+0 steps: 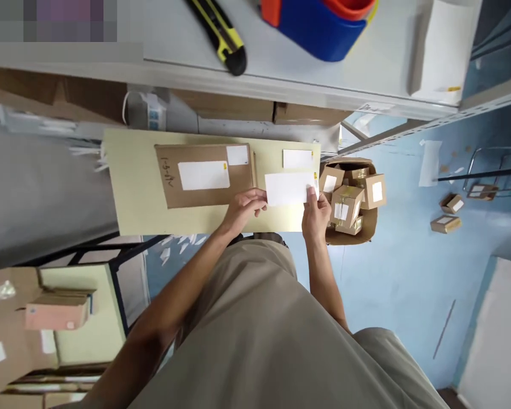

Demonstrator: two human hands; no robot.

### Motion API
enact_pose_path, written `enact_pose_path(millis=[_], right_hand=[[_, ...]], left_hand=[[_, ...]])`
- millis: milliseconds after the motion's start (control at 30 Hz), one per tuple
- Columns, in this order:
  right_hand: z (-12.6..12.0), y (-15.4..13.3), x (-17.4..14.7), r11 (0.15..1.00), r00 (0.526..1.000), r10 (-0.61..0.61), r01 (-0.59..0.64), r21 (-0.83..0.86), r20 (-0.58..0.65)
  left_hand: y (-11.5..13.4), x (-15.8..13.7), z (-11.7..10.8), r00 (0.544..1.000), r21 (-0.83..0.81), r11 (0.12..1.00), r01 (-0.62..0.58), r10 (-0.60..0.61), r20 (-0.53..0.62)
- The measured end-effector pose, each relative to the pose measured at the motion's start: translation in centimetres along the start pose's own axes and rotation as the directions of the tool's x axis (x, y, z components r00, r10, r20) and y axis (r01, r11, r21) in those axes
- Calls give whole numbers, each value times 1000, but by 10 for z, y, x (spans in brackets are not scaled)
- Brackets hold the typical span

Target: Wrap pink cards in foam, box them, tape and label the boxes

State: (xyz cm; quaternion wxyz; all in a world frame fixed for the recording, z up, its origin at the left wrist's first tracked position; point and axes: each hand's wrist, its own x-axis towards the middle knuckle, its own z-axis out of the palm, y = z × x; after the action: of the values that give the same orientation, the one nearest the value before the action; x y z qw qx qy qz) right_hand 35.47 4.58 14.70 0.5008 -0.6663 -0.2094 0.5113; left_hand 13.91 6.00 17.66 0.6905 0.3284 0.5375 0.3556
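Note:
Held over the pale yellow table is a white label (286,190) with a small yellow mark at its right end. My right hand (316,218) pinches that end, thumb on top. At the label's left edge, my left hand (243,209) has its fingers bent together and its fingertips on the edge. Left of the hands lies a flat brown cardboard box (172,193) with handwriting, a large white label (204,175) and a smaller white label (237,154) on top. Another white label (297,158) lies on the table just beyond the held one.
A shelf above the pale table (132,193) holds a black-and-yellow utility knife (219,34), a blue and red tape dispenser (323,28) and a white paper stack (443,51). An open carton (370,224) of small boxes stands right of the table. More boxes (446,223) lie on the blue floor.

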Motion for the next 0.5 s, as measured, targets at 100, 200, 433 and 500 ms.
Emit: enact_pose_path(millis=[100, 200, 433, 500], right_hand=[[34, -20, -25, 997, 998, -55, 54, 46, 16], [66, -41, -51, 991, 989, -122, 117, 68, 89], [117, -54, -91, 966, 951, -215, 241, -97, 223], [132, -53, -101, 959, 941, -235, 265, -102, 243]], left_hand=[[18, -37, -25, 997, 36, 998, -49, 51, -64], [31, -64, -45, 988, 43, 992, -117, 121, -91], [50, -100, -99, 972, 13, 976, -217, 218, -87], [53, -106, -118, 964, 0, 967, -255, 254, -78]])
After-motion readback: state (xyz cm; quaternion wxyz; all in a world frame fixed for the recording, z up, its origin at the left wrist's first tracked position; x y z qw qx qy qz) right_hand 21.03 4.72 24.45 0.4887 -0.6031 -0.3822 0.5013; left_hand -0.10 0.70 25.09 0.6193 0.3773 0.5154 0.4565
